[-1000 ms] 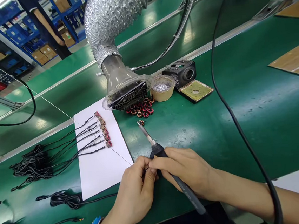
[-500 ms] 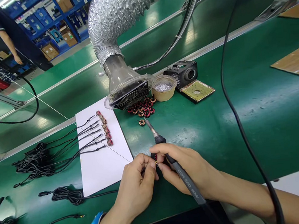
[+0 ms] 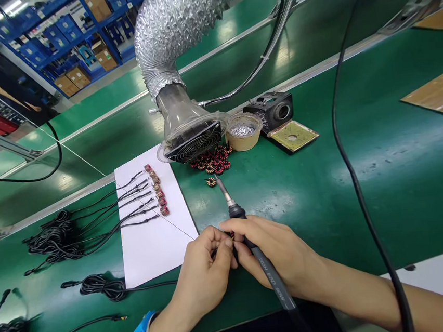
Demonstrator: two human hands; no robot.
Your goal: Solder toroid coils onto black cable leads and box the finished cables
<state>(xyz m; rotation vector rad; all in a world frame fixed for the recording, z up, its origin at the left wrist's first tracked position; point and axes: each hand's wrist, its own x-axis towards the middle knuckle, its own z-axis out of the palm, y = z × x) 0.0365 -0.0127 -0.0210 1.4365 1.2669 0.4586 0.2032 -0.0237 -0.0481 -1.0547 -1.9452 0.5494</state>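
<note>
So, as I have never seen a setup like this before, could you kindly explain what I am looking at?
Of course. There is no machine arm here: these are a person's own bare hands, seen by a camera worn on the head, looking forward and down.

The right hand holds a soldering iron, its tip pointing away from the person. The left hand pinches a small part, mostly hidden by the fingers of both hands.

On the green bench, a white sheet bears a row of small coils, with black cables to its left. Beyond the iron's tip lies a pile of ring coils, under a silver hose with a hood. A yellowish sponge tray sits farther right.
</note>
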